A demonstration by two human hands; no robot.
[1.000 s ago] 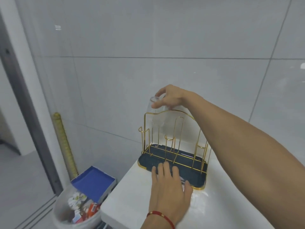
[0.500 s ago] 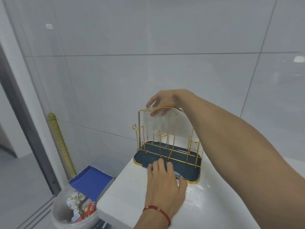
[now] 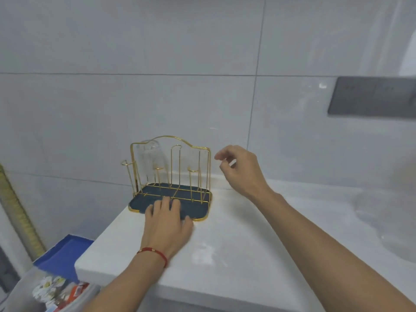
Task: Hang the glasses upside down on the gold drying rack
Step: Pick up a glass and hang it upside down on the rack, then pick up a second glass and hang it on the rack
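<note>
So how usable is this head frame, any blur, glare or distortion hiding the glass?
Head view: soft motion blur overall; the clear glass on the gold rack nearly vanishes against grey tiles; right hand slightly smeared; wide-angle bending at the edges; even lighting, no harsh glare.

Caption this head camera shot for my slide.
Clear glass hangs inverted on gold rack; left hand steadies tray, right hand empty.

Two bare forearms, thin red cord bracelet (image 3: 155, 254) on left wrist
</note>
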